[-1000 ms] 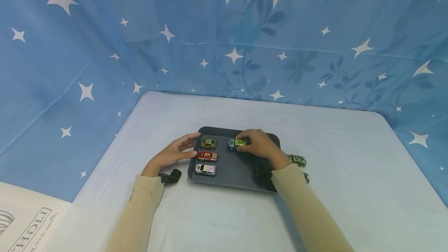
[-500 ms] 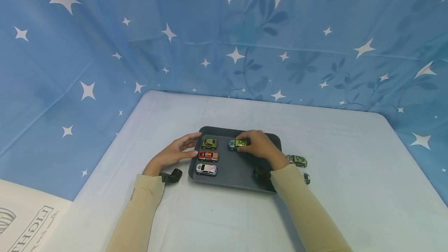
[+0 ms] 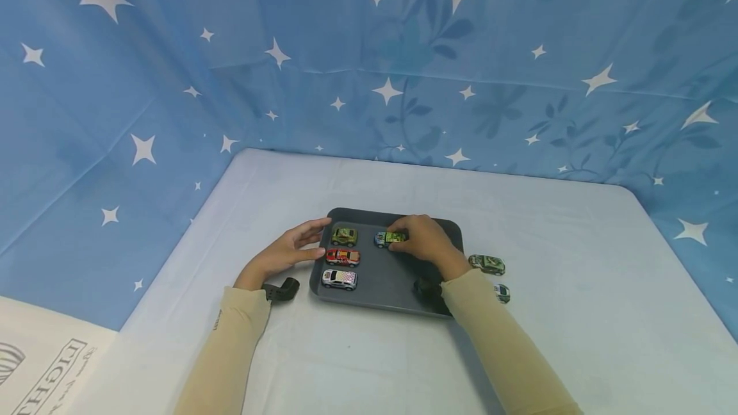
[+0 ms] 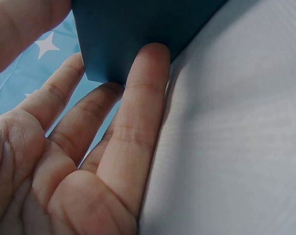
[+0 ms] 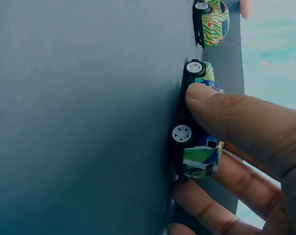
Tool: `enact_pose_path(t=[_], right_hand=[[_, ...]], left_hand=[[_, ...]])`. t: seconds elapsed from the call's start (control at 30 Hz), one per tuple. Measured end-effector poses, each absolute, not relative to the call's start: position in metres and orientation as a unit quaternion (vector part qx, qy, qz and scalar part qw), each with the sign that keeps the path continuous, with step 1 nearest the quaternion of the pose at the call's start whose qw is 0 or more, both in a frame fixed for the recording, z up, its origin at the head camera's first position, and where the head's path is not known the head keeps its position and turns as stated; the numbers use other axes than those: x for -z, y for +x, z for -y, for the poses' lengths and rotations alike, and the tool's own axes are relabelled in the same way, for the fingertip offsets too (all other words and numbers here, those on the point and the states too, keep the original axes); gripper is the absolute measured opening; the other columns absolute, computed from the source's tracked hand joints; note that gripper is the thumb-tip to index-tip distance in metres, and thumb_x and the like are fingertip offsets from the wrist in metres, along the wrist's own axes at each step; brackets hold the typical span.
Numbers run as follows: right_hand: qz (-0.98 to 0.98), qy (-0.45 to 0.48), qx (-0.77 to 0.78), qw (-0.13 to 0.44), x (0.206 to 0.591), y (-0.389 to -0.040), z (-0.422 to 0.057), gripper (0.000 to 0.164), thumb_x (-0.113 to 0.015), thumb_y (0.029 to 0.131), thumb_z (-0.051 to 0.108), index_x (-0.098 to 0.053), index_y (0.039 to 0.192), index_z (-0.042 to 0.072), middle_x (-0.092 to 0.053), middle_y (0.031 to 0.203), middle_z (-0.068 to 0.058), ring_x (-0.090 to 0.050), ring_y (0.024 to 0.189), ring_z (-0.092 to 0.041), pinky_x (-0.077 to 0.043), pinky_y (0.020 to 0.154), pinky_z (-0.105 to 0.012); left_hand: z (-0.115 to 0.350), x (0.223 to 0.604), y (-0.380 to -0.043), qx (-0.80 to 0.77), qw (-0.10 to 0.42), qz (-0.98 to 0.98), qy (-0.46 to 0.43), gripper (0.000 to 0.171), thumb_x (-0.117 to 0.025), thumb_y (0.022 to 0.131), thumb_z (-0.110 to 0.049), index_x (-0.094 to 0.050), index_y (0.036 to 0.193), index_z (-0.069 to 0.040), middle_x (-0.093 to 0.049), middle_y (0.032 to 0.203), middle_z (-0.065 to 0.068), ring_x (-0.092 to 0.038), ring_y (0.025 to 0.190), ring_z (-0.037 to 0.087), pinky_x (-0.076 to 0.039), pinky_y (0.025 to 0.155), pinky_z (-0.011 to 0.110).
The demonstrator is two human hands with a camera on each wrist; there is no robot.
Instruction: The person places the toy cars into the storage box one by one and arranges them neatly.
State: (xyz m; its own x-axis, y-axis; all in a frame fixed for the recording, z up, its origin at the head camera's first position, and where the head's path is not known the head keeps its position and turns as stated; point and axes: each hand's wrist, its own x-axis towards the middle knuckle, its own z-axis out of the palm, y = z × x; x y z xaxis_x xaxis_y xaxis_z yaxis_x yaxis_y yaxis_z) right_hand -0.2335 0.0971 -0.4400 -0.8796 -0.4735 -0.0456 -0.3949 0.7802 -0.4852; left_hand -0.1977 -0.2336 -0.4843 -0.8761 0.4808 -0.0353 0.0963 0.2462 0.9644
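A green and blue toy car (image 3: 390,239) sits in the far middle of the grey tray (image 3: 375,300). My right hand (image 3: 425,237) pinches it between thumb and fingers; in the right wrist view the thumb presses on the side of the car (image 5: 202,155), whose wheels are on or very near the tray floor. Along the tray's left side, my left hand (image 3: 290,250) touches the outer wall with extended fingers (image 4: 143,103). Just inside stand a green-patterned toy car (image 3: 344,237), a red toy car (image 3: 343,257) and a white toy car (image 3: 339,279).
Right of the tray, on the white tabletop (image 3: 346,364), lie a camouflage toy car (image 3: 487,264) and another car (image 3: 502,292) partly behind the right sleeve. A dark wrist camera (image 3: 282,290) is on the left wrist. A blue star-patterned curtain (image 3: 346,37) hangs behind.
My right hand and the green and blue car have hardly moved; the right forearm shifts slightly left, showing more of the cars beside the tray. The left hand keeps its place.
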Motion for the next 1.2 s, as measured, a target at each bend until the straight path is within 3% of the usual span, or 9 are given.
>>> enact_pose_path(t=[0.47,0.9,1.2], right_hand=[[-0.936,-0.235,0.243,0.099,0.436,-0.232,-0.097,0.040,-0.088,0.094,0.014,-0.078,0.130,0.002,-0.076,0.131,-0.015,-0.071,0.122,-0.034,-0.055,0.108,-0.054],[-0.921,-0.258,0.269,0.115,0.422,-0.229,-0.109,0.042,-0.085,0.096,0.012,-0.074,0.135,0.000,-0.072,0.137,-0.019,-0.069,0.125,-0.039,-0.058,0.103,-0.054],[-0.915,-0.269,0.282,0.106,0.421,-0.225,-0.127,0.039,-0.084,0.096,0.010,-0.075,0.132,-0.001,-0.072,0.136,-0.020,-0.071,0.120,-0.039,-0.059,0.101,-0.054]], left_hand=[[0.234,0.485,-0.198,-0.586,0.164,-0.769,0.197,0.079,-0.075,0.105,-0.021,-0.033,0.168,0.001,-0.031,0.173,0.026,-0.034,0.156,0.053,-0.027,0.127,0.066],[0.233,0.485,-0.199,-0.583,0.161,-0.773,0.192,0.076,-0.074,0.105,-0.016,-0.034,0.167,0.001,-0.032,0.172,0.027,-0.034,0.155,0.053,-0.026,0.127,0.067],[0.233,0.482,-0.197,-0.586,0.167,-0.770,0.187,0.080,-0.077,0.104,-0.022,-0.034,0.168,0.000,-0.032,0.172,0.027,-0.034,0.155,0.053,-0.026,0.127,0.067]])
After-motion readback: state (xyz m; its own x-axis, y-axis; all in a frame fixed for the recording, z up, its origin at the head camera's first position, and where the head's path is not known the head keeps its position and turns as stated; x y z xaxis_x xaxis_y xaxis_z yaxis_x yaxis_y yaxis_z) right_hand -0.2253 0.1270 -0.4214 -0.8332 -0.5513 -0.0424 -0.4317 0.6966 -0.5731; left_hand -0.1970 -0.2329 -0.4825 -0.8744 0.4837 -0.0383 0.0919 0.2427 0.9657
